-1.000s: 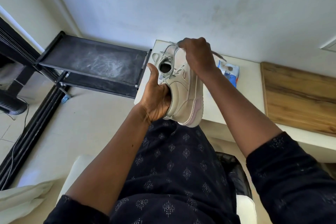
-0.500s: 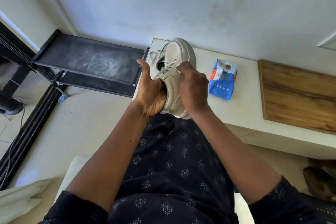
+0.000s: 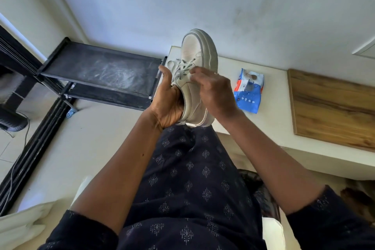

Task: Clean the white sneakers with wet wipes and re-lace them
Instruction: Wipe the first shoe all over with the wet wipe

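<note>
A white sneaker (image 3: 197, 53) is held up above my lap, toe pointing away from me, its grey-white laces (image 3: 183, 67) crossed over the tongue. My left hand (image 3: 168, 99) grips the heel end from the left, thumb up beside the collar. My right hand (image 3: 213, 89) lies against the shoe's right side, and its fingertips pinch the lace near the upper eyelets. A blue pack of wet wipes (image 3: 248, 91) lies on the white table (image 3: 274, 119) to the right of the shoe.
A wooden board (image 3: 332, 107) lies at the table's right end. A black metal shoe rack (image 3: 101, 75) stands left of the table against the wall. Cables run along the floor at far left. Something dark sits on the floor at lower right.
The sneaker has turned from lying on its side to toe-away with the laces up. My right hand came down from over the toe to the laces. The wipes pack came into full view.
</note>
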Action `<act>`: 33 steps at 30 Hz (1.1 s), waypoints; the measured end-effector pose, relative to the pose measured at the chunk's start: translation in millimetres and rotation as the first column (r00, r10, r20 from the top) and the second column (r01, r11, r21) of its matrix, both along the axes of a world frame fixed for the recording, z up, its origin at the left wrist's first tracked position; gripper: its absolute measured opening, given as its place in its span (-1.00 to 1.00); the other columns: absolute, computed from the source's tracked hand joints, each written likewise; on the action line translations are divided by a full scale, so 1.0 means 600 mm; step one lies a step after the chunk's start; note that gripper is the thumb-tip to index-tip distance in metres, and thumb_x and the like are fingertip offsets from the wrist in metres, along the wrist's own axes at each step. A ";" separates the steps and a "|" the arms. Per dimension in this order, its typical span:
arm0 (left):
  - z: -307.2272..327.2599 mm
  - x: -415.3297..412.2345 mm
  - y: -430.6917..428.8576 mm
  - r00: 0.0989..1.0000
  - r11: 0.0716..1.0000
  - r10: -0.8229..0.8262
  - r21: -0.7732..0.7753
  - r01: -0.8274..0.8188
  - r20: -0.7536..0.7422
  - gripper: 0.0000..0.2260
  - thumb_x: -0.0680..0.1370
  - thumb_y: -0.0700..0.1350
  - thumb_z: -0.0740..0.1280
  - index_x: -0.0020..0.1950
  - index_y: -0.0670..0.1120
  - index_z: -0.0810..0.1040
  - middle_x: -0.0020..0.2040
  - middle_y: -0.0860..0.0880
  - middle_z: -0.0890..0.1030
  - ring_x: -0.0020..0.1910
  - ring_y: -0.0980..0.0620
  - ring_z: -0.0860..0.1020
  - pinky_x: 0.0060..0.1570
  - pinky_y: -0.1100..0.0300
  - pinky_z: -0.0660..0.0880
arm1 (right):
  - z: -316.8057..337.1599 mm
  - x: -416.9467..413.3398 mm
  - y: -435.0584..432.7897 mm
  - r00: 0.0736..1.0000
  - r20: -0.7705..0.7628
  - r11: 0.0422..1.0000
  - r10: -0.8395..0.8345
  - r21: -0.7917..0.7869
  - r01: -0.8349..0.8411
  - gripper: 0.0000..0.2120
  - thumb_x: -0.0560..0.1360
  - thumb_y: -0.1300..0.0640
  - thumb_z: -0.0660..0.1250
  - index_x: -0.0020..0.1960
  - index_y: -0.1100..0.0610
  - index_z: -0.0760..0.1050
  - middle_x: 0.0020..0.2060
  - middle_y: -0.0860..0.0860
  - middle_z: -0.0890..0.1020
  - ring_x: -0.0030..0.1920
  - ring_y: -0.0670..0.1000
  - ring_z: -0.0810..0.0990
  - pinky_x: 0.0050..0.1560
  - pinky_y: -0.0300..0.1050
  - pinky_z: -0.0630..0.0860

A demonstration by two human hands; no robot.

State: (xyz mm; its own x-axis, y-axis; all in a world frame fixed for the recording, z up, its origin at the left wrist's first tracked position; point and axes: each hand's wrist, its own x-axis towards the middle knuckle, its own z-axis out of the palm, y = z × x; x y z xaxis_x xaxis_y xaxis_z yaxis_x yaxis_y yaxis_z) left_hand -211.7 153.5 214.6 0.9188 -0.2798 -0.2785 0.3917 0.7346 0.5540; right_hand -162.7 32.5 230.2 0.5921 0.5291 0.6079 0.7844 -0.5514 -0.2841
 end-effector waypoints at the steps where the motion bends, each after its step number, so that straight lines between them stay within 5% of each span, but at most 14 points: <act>1: 0.002 -0.002 -0.002 1.000 0.999 -0.011 0.033 0.011 0.004 -0.12 0.42 0.48 -0.16 0.39 -0.16 0.38 0.30 -0.23 0.49 0.27 -0.17 0.48 0.34 -0.06 0.35 | 0.005 0.015 0.000 0.999 0.039 0.998 -0.026 -0.049 0.028 -0.83 0.37 0.47 0.28 -0.17 0.28 0.59 -0.12 0.13 0.67 -0.24 0.16 0.67 -0.38 0.00 0.62; 6: 0.003 -0.002 -0.009 1.000 0.996 -0.001 0.094 0.001 -0.001 -0.12 0.42 0.47 -0.21 0.33 -0.15 0.42 0.16 -0.16 0.61 0.14 -0.09 0.59 0.23 0.03 0.47 | 0.010 0.041 0.000 0.986 0.151 0.995 -0.077 -0.048 0.085 -0.73 0.43 0.29 0.10 -0.17 0.26 0.59 -0.14 0.11 0.68 -0.08 0.11 0.67 -0.30 -0.07 0.63; 13: -0.012 -0.008 0.012 1.000 0.997 0.008 -0.078 -0.007 0.009 -0.04 0.26 0.52 0.14 0.38 -0.19 0.35 0.31 -0.16 0.41 0.32 -0.07 0.39 0.40 0.09 0.23 | -0.030 -0.060 0.017 0.999 0.020 0.966 0.049 0.253 -0.053 -0.85 0.43 0.39 0.26 -0.18 0.31 0.61 -0.16 0.11 0.69 -0.16 0.06 0.68 -0.22 -0.10 0.62; 16: -0.018 -0.009 0.014 0.999 0.992 0.041 -0.117 -0.040 0.005 -0.08 0.35 0.50 0.00 0.38 -0.21 0.34 0.20 -0.18 0.51 0.21 -0.09 0.50 0.36 0.08 0.32 | -0.028 -0.080 0.019 0.983 -0.165 0.927 0.077 0.375 -0.010 -0.84 0.36 0.43 0.29 -0.20 0.28 0.63 -0.19 0.08 0.69 -0.18 -0.06 0.65 -0.16 -0.15 0.59; 17: -0.020 -0.011 0.014 0.999 0.994 0.039 -0.100 -0.038 0.011 -0.06 0.36 0.51 -0.04 0.38 -0.23 0.35 0.22 -0.21 0.52 0.22 -0.12 0.51 0.37 0.05 0.32 | -0.019 -0.078 0.020 0.934 -0.351 0.879 0.060 0.462 0.117 -0.81 0.36 0.43 0.29 -0.19 0.24 0.64 -0.19 0.07 0.69 -0.17 -0.08 0.64 -0.13 -0.14 0.60; 19: -0.023 -0.015 0.012 1.000 0.998 0.022 -0.062 -0.021 0.011 -0.03 0.36 0.52 -0.13 0.42 -0.22 0.32 0.31 -0.23 0.49 0.29 -0.15 0.48 0.38 -0.02 0.31 | 0.007 -0.067 0.017 0.637 -0.748 0.717 0.186 0.547 0.432 -0.69 0.39 0.49 0.30 -0.10 0.13 0.63 -0.18 0.06 0.68 -0.15 -0.04 0.64 -0.11 -0.07 0.62; 21: -0.023 -0.018 0.011 1.000 0.998 0.025 -0.050 -0.026 -0.014 -0.03 0.37 0.53 -0.19 0.44 -0.18 0.32 0.34 -0.20 0.47 0.30 -0.15 0.48 0.34 -0.02 0.37 | 0.024 -0.047 0.009 0.336 -0.842 0.607 0.423 0.538 0.585 -0.63 0.44 0.52 0.24 0.02 0.11 0.58 -0.18 0.03 0.65 -0.18 -0.04 0.62 -0.16 -0.15 0.61; 22: -0.023 -0.020 0.010 0.999 0.998 0.026 -0.048 -0.027 -0.025 -0.04 0.37 0.53 -0.20 0.42 -0.17 0.34 0.33 -0.19 0.49 0.28 -0.14 0.50 0.30 0.00 0.42 | 0.029 -0.038 0.004 0.266 -0.840 0.598 0.472 0.527 0.604 -0.65 0.46 0.51 0.22 0.03 0.13 0.57 -0.19 0.01 0.65 -0.19 -0.05 0.62 -0.19 -0.19 0.61; 28: -0.017 -0.026 0.003 0.999 0.998 0.015 -0.066 -0.018 -0.049 -0.02 0.37 0.53 -0.18 0.45 -0.20 0.31 0.32 -0.20 0.49 0.26 -0.13 0.51 0.23 0.02 0.48 | 0.035 -0.017 -0.012 0.146 -0.847 0.658 0.510 0.494 0.569 -0.81 0.49 0.47 0.23 -0.07 0.23 0.54 -0.29 0.03 0.65 -0.26 -0.06 0.65 -0.27 -0.25 0.58; 33: -0.011 -0.023 0.004 0.999 0.996 0.011 -0.090 -0.014 -0.040 -0.01 0.35 0.54 -0.16 0.44 -0.19 0.32 0.31 -0.18 0.50 0.24 -0.13 0.52 0.25 0.03 0.46 | 0.044 -0.007 -0.016 0.215 -0.894 0.736 0.393 0.446 0.510 -0.86 0.50 0.36 0.29 -0.16 0.15 0.50 -0.25 0.05 0.59 -0.25 -0.03 0.58 -0.27 -0.20 0.55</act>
